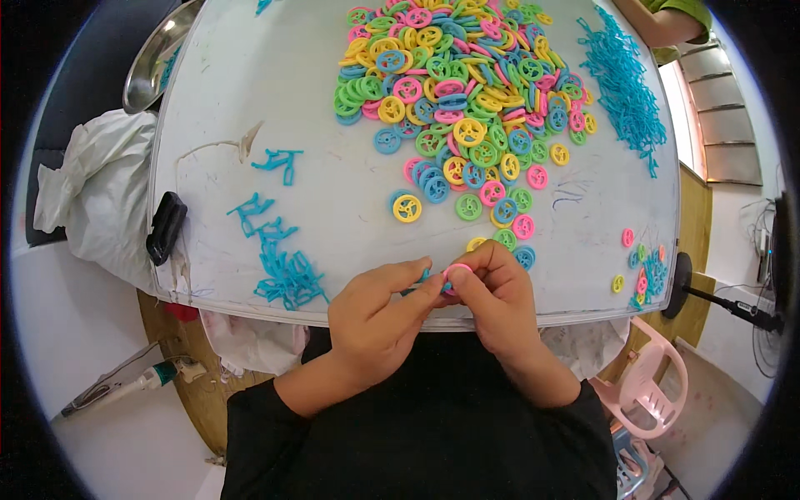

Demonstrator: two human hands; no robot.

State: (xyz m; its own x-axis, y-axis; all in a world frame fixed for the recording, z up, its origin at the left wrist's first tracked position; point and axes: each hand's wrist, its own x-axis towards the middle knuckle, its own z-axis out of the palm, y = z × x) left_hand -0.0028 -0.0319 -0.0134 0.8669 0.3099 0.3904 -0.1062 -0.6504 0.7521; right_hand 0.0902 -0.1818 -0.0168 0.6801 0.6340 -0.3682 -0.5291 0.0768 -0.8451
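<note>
Both hands meet over the table's near edge. My left hand [375, 312] is closed, pinching a small blue plastic piece [426, 274] that is mostly covered by the fingers. Between the thumb and fingers of my right hand [502, 302] is a pink plastic wheel [457, 268], touching the blue piece. Just beyond the hands, a large heap of spoked toy wheels [467, 83] in pink, yellow, green and blue spreads over the table. Left of my left hand lies a pile of blue plastic pieces [288, 277] of a thin, frame-like shape.
A long heap of blue pieces [625, 92] lies at far right, near another person's arm [654, 21]. Wheels and blue parts [654, 275] form a small pile at near right. A black case [167, 227] sits at the left edge, a metal bowl [142, 79] beyond. A pink chair [654, 383] stands right.
</note>
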